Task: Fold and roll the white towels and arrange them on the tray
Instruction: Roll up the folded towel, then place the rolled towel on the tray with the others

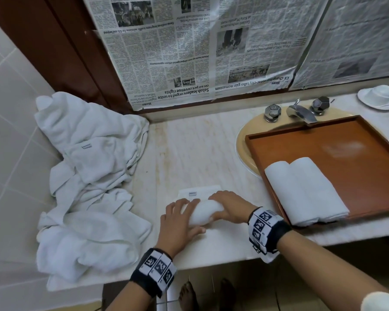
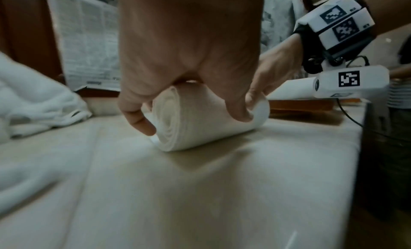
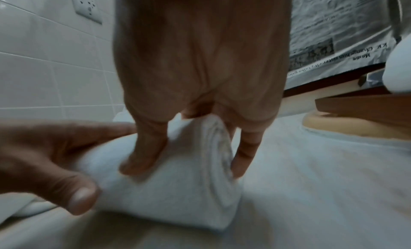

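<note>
A white towel roll (image 1: 203,213) lies on the marble counter near its front edge, with a flat unrolled tail (image 1: 200,191) showing a small label beyond it. My left hand (image 1: 180,218) curls over the roll's left end (image 2: 177,119), thumb on the near side. My right hand (image 1: 230,206) grips the right end (image 3: 200,173), fingers over the top. Two finished white rolls (image 1: 305,194) lie side by side in the brown wooden tray (image 1: 350,140) at the right.
A heap of loose white towels (image 1: 88,176) fills the counter's left side against the tiled wall. The tray sits over a sink (image 1: 245,140) with a chrome tap (image 1: 301,112). A white cup and saucer (image 1: 378,97) stand at the far right. Newspaper (image 1: 189,48) covers the wall behind.
</note>
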Motion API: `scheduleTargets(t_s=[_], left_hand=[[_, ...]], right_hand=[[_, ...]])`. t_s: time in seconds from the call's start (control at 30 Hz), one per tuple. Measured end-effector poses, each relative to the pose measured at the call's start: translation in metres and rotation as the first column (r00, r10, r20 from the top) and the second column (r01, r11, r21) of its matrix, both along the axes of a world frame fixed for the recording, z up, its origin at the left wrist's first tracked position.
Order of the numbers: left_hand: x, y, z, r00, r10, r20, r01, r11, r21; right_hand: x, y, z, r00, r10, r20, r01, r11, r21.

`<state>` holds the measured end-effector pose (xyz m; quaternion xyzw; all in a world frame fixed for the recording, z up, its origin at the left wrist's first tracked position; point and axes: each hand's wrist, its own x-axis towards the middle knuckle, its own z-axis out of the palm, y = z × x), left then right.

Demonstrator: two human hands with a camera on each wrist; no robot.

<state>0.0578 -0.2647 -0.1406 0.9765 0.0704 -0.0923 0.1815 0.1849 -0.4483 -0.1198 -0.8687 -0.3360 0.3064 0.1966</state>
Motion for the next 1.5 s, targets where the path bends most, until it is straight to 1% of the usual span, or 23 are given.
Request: scheduleTargets(t_s=[0.07,0.1,0.13,0.2,0.27,0.3,0.33,0.4,0.47,0.53,0.63,0.73,0.87,0.97,1.13,1.2,1.27,1.33,1.37,1.43,1.5], left_hand=[[0.001,0.004,-0.001,0.999,0.019,-0.051,-0.022,0.998,-0.054],[0.005,0.008,0.001,0.994,0.012,-0.106,-0.021,0.996,-0.084],[0.011,0.012,0.004,0.985,-0.005,-0.172,-0.012,0.995,-0.102],[0.025,0.019,0.012,0.961,-0.043,-0.272,0.009,0.992,-0.123],[0.035,0.024,0.018,0.938,-0.056,-0.342,0.003,0.988,-0.154],[0.039,0.026,0.019,0.93,-0.061,-0.362,0.002,0.987,-0.161],[0.043,0.028,0.018,0.923,-0.067,-0.38,0.001,0.986,-0.169],[0.05,0.03,0.021,0.914,-0.07,-0.4,-0.006,0.983,-0.186],[0.057,0.031,0.023,0.907,-0.077,-0.413,0.002,0.984,-0.178],[0.065,0.035,0.024,0.898,-0.072,-0.433,-0.013,0.982,-0.19],[0.072,0.038,0.023,0.882,-0.053,-0.467,-0.049,0.978,-0.204],[0.07,0.036,0.025,0.864,-0.072,-0.498,-0.039,0.977,-0.21],[0.058,0.031,0.024,0.841,-0.123,-0.527,0.001,0.974,-0.225],[0.051,0.025,0.021,0.842,-0.161,-0.515,0.041,0.971,-0.238],[0.042,0.016,0.017,0.83,-0.248,-0.499,0.104,0.949,-0.299],[0.038,0.013,0.017,0.822,-0.291,-0.49,0.136,0.935,-0.326],[0.041,0.01,0.021,0.828,-0.34,-0.446,0.176,0.913,-0.368],[0.048,0.006,0.03,0.827,-0.411,-0.384,0.251,0.881,-0.402],[0.054,0.004,0.034,0.821,-0.449,-0.353,0.29,0.86,-0.421],[0.067,-0.004,0.047,0.802,-0.495,-0.333,0.296,0.815,-0.498],[0.081,-0.015,0.062,0.794,-0.525,-0.307,0.29,0.77,-0.568]], right_hand=[[-0.001,-0.001,0.006,0.997,-0.009,-0.076,0.008,1.0,-0.016],[-0.005,-0.002,0.008,0.996,-0.029,-0.08,0.027,0.999,-0.017],[-0.012,-0.003,0.008,0.998,-0.045,-0.046,0.044,0.999,-0.02],[-0.029,-0.004,0.008,0.99,-0.032,0.14,0.044,0.996,-0.079],[-0.044,-0.003,0.005,0.945,0.045,0.324,0.015,0.984,-0.179],[-0.046,-0.002,0.003,0.932,0.063,0.358,0.015,0.977,-0.212],[-0.046,0.0,0.002,0.932,0.063,0.357,0.021,0.974,-0.227],[-0.034,0.004,0.001,0.958,0.041,0.282,0.024,0.974,-0.223],[-0.017,0.009,0.002,0.99,-0.006,0.143,0.038,0.974,-0.223],[-0.001,0.014,0.004,0.998,-0.039,0.05,0.05,0.967,-0.25],[0.011,0.019,0.008,1.0,-0.02,-0.007,0.017,0.95,-0.312],[0.013,0.015,0.009,0.991,-0.073,-0.109,0.039,0.957,-0.286],[0.004,0.002,0.012,0.972,-0.138,-0.191,0.08,0.956,-0.283],[-0.009,-0.009,0.019,0.97,-0.144,-0.197,0.093,0.964,-0.25],[-0.03,-0.028,0.022,0.963,-0.218,-0.16,0.185,0.962,-0.199],[-0.039,-0.036,0.026,0.95,-0.257,-0.178,0.224,0.957,-0.183],[-0.048,-0.044,0.032,0.923,-0.323,-0.211,0.297,0.944,-0.146],[-0.057,-0.057,0.041,0.884,-0.415,-0.214,0.408,0.91,-0.077],[-0.061,-0.065,0.045,0.872,-0.453,-0.187,0.454,0.89,-0.037],[-0.068,-0.08,0.056,0.856,-0.505,-0.111,0.511,0.859,0.037],[-0.073,-0.096,0.068,0.825,-0.559,-0.084,0.565,0.818,0.11]])
